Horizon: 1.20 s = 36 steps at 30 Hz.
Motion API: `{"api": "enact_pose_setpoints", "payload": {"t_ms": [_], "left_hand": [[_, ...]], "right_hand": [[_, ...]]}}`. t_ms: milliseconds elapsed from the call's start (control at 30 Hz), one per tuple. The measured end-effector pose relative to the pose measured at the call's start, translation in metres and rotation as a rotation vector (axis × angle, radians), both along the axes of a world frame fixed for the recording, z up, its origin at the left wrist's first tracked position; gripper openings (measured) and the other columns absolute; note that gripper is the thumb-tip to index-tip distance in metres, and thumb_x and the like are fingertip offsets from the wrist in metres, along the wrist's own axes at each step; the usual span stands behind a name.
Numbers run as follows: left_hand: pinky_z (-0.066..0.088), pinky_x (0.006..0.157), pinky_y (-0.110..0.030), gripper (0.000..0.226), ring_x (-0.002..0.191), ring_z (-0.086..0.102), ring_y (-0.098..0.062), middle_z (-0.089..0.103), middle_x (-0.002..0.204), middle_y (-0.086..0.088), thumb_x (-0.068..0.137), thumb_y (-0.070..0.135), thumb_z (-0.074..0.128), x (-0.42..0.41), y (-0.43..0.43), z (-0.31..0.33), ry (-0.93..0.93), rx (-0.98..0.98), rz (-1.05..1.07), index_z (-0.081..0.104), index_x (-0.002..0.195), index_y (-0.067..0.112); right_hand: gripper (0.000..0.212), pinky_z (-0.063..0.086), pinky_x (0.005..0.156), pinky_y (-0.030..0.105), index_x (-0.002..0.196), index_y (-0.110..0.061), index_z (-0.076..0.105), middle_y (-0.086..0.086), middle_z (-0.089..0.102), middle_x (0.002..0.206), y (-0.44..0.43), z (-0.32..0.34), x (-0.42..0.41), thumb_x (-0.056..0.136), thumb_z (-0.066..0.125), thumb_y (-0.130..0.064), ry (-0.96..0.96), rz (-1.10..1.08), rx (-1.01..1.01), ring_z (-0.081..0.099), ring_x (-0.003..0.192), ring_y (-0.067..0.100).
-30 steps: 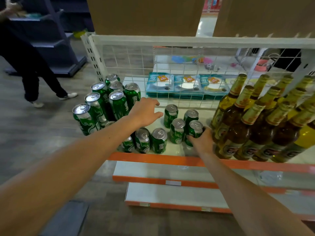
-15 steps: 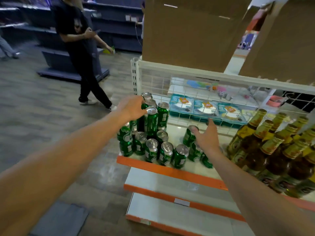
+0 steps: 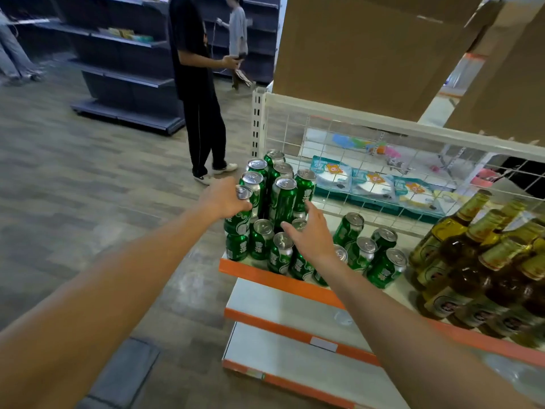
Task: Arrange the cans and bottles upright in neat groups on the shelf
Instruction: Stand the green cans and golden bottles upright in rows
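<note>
Green cans stand stacked in two layers at the left end of the top shelf (image 3: pixel 274 277). My left hand (image 3: pixel 224 199) grips the front-left upper can (image 3: pixel 240 215) from its left side. My right hand (image 3: pixel 309 231) hovers with spread fingers over the lower front cans (image 3: pixel 281 250), beside a tall upper can (image 3: pixel 283 202). A loose group of several green cans (image 3: pixel 368 255) stands further right. Brown and yellow bottles (image 3: pixel 477 258) with gold foil necks crowd the shelf's right part.
A white wire grid (image 3: pixel 383 160) backs the shelf, with blue packs (image 3: pixel 371 184) behind it. Cardboard boxes (image 3: pixel 368 48) sit above. Two lower shelves (image 3: pixel 283 358) jut out below. A person in black (image 3: pixel 200 98) stands on the aisle floor just left of the shelf.
The view swung left and nearer the cans. My left hand came down from above the stack onto the front-left upper can. My right hand moved left, from the loose cans to the stacked ones.
</note>
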State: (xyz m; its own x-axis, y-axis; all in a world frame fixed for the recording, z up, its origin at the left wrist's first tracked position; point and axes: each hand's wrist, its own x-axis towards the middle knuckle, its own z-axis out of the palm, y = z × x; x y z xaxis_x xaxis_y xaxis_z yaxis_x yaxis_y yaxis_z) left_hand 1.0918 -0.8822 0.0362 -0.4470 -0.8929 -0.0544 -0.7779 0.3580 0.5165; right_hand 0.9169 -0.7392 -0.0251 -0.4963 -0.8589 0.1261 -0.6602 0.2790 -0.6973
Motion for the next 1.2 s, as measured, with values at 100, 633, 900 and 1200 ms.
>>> {"api": "enact_pose_setpoints", "payload": {"t_ms": [100, 633, 900, 1200], "left_hand": [[0.056, 0.078, -0.044, 0.049, 0.082, 0.064, -0.022, 0.068, 0.091, -0.007, 0.067, 0.038, 0.086, -0.003, 0.001, 0.003, -0.003, 0.005, 0.003, 0.061, 0.098, 0.01], [0.05, 0.066, -0.036, 0.052, 0.085, 0.062, -0.019, 0.064, 0.095, -0.001, 0.07, 0.048, 0.081, -0.149, 0.091, 0.066, 0.107, -0.069, -0.333, 0.061, 0.102, 0.013], [0.048, 0.095, -0.036, 0.068, 0.104, 0.058, -0.017, 0.055, 0.133, -0.003, 0.085, 0.053, 0.068, -0.21, 0.145, 0.034, 0.129, -0.001, -0.565, 0.047, 0.139, 0.016], [0.042, 0.086, -0.027, 0.048, 0.112, 0.056, -0.018, 0.059, 0.129, -0.005, 0.093, 0.045, 0.062, -0.192, 0.126, -0.015, 0.062, -0.022, -0.551, 0.056, 0.129, 0.014]], "right_hand": [[0.084, 0.03, 0.113, 0.036, 0.155, -0.017, 0.021, 0.003, 0.028, 0.158, -0.002, -0.003, 0.005, 0.09, 0.064, -0.049, -0.004, 0.012, 0.017, 0.029, 0.143, 0.02], [0.052, 0.047, 0.079, 0.021, 0.122, -0.022, 0.05, -0.011, 0.051, 0.113, 0.042, 0.037, -0.049, 0.081, 0.076, -0.04, -0.161, -0.205, -0.29, 0.056, 0.104, 0.009], [0.068, 0.046, 0.083, 0.025, 0.129, -0.014, 0.045, -0.002, 0.05, 0.115, 0.136, -0.022, -0.109, 0.076, 0.078, -0.04, -0.142, -0.53, -0.158, 0.055, 0.105, 0.014], [0.067, 0.042, 0.092, 0.031, 0.128, -0.008, 0.046, 0.001, 0.049, 0.115, 0.161, -0.093, -0.113, 0.076, 0.082, -0.03, -0.231, -0.602, -0.086, 0.049, 0.107, 0.016]]}}
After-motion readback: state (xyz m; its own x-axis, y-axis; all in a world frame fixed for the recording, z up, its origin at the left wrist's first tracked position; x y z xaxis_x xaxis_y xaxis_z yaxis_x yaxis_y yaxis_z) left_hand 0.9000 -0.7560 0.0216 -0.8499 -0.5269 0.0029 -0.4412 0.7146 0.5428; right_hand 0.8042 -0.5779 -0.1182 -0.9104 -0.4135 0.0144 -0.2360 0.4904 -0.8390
